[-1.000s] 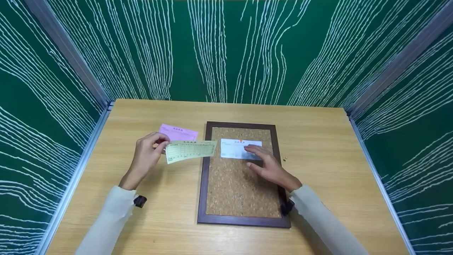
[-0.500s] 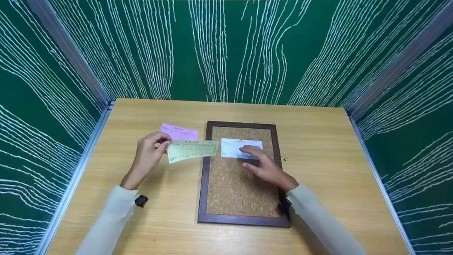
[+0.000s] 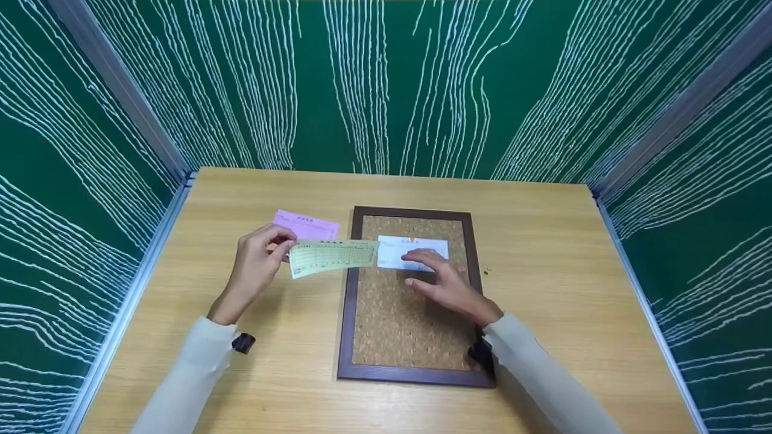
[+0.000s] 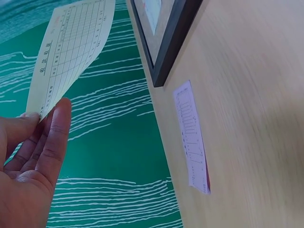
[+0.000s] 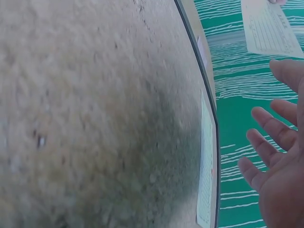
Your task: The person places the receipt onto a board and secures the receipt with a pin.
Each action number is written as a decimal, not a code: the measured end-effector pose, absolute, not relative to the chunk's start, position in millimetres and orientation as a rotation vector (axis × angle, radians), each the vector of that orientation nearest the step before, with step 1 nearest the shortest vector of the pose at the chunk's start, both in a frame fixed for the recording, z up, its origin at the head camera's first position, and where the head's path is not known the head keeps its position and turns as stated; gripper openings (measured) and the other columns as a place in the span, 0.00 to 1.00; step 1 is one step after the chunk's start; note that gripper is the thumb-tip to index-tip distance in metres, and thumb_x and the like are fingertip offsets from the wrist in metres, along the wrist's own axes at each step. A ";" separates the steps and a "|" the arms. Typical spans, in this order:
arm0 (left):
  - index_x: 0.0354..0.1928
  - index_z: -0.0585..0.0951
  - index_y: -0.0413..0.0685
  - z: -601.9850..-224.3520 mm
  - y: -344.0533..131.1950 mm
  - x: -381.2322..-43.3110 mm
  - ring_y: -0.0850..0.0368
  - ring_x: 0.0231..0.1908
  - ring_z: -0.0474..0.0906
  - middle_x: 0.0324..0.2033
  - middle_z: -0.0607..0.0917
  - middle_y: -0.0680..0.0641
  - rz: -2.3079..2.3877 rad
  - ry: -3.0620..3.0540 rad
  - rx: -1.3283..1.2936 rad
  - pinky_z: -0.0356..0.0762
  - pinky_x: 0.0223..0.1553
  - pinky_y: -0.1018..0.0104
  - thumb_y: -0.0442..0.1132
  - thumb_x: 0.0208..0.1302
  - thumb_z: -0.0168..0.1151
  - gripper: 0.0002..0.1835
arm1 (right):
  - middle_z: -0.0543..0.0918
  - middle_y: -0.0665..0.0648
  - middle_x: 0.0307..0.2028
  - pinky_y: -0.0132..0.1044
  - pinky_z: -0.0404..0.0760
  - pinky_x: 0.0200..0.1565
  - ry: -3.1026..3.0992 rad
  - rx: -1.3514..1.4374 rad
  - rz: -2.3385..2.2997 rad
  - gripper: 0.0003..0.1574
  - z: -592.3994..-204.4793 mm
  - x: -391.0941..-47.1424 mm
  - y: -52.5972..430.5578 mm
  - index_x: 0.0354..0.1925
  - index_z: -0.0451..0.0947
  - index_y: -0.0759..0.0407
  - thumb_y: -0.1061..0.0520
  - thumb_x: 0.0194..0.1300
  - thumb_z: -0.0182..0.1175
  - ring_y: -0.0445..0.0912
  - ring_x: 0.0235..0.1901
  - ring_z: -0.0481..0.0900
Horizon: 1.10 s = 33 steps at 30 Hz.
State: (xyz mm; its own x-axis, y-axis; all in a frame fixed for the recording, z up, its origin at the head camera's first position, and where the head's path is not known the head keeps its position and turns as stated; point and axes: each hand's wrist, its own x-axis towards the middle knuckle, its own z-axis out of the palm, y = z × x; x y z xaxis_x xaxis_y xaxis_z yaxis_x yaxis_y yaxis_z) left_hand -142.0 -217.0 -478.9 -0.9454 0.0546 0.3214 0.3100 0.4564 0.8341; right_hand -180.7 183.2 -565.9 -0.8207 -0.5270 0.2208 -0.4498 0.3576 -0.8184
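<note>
My left hand [image 3: 258, 265] pinches the left end of a pale green printed form [image 3: 333, 258] between thumb and fingers. The slip is raised above the table, its free end reaching over the corkboard's left frame. In the left wrist view the paper [image 4: 71, 52] curves away from the fingertips. My right hand [image 3: 449, 283] hovers over the corkboard [image 3: 410, 325] with fingers spread and nothing in them. Below its fingertips a white slip [image 3: 393, 253] lies on the cork, an orange pushpin [image 3: 412, 240] at its top edge. In the right wrist view the hand [image 5: 280, 156] holds nothing.
A pink slip [image 3: 307, 226] lies on the table [image 3: 543, 241] behind my left hand, left of the board. Tiny dark bits [image 3: 487, 271] lie just right of the dark frame [image 3: 416, 376]. Green walls with white lines [image 3: 338, 90] enclose the table.
The green form and my left hand have shifted slightly right. My right hand has drifted a little left over the white slip, its fingers still empty.
</note>
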 end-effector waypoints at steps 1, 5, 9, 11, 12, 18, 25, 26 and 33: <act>0.47 0.88 0.33 -478.7 -216.3 -141.8 0.47 0.43 0.87 0.44 0.89 0.41 -1.486 -2.462 -0.316 0.91 0.35 0.65 0.21 0.73 0.66 0.07 | 0.83 0.61 0.68 0.66 0.70 0.75 2.510 -0.920 -1.496 0.28 -565.8 -180.6 181.9 0.68 0.84 0.56 0.61 0.72 0.74 0.60 0.73 0.76; 0.47 0.89 0.34 -477.8 -213.8 -140.6 0.47 0.43 0.87 0.44 0.89 0.41 -1.495 -2.460 -0.324 0.91 0.36 0.64 0.21 0.73 0.67 0.08 | 0.85 0.66 0.65 0.66 0.70 0.75 2.499 -0.894 -1.550 0.24 -564.3 -178.6 174.7 0.63 0.86 0.62 0.65 0.70 0.75 0.62 0.70 0.78; 0.47 0.89 0.34 -476.3 -211.5 -139.2 0.48 0.43 0.86 0.44 0.89 0.41 -1.496 -2.454 -0.335 0.92 0.36 0.64 0.20 0.73 0.67 0.07 | 0.86 0.64 0.63 0.63 0.71 0.74 2.501 -0.850 -1.588 0.21 -562.6 -176.6 168.1 0.60 0.87 0.65 0.64 0.70 0.75 0.61 0.69 0.79; 0.47 0.88 0.33 -475.2 -210.1 -138.6 0.48 0.43 0.86 0.44 0.89 0.41 -1.496 -2.452 -0.340 0.92 0.36 0.63 0.20 0.72 0.67 0.07 | 0.87 0.62 0.62 0.61 0.73 0.74 2.486 -0.844 -1.609 0.21 -562.8 -176.5 166.7 0.59 0.88 0.64 0.62 0.70 0.76 0.59 0.69 0.80; 0.47 0.88 0.33 -474.6 -209.5 -138.4 0.48 0.43 0.87 0.44 0.89 0.41 -1.499 -2.449 -0.343 0.92 0.36 0.62 0.20 0.72 0.67 0.07 | 0.87 0.60 0.62 0.61 0.73 0.74 2.477 -0.841 -1.623 0.20 -562.9 -176.5 165.9 0.59 0.88 0.64 0.62 0.71 0.76 0.58 0.68 0.80; 0.45 0.88 0.33 -473.3 -206.0 -137.8 0.48 0.41 0.87 0.42 0.89 0.41 -1.497 -2.429 -0.375 0.93 0.35 0.56 0.20 0.72 0.67 0.06 | 0.88 0.57 0.60 0.61 0.76 0.72 2.449 -0.884 -1.659 0.20 -563.2 -176.7 159.8 0.59 0.88 0.64 0.59 0.73 0.75 0.55 0.66 0.81; 0.44 0.88 0.33 -470.8 -202.7 -135.7 0.49 0.41 0.88 0.41 0.90 0.41 -1.464 -2.425 -0.407 0.92 0.35 0.56 0.20 0.72 0.67 0.05 | 0.89 0.56 0.59 0.59 0.75 0.70 2.454 -0.914 -1.652 0.18 -563.3 -176.6 154.0 0.59 0.87 0.62 0.62 0.73 0.73 0.53 0.64 0.83; 0.44 0.88 0.34 -470.4 -202.4 -135.3 0.48 0.42 0.88 0.42 0.90 0.41 -1.465 -2.426 -0.405 0.93 0.35 0.55 0.20 0.72 0.67 0.06 | 0.89 0.55 0.58 0.59 0.75 0.70 2.451 -0.907 -1.655 0.18 -563.2 -176.4 153.6 0.59 0.88 0.61 0.63 0.73 0.73 0.52 0.64 0.83; 0.44 0.88 0.33 -467.7 -199.7 -132.8 0.49 0.41 0.87 0.41 0.90 0.41 -1.469 -2.427 -0.407 0.93 0.35 0.54 0.19 0.71 0.67 0.06 | 0.89 0.48 0.57 0.59 0.75 0.71 2.439 -0.894 -1.672 0.18 -561.4 -176.0 150.9 0.59 0.89 0.51 0.62 0.73 0.74 0.49 0.64 0.83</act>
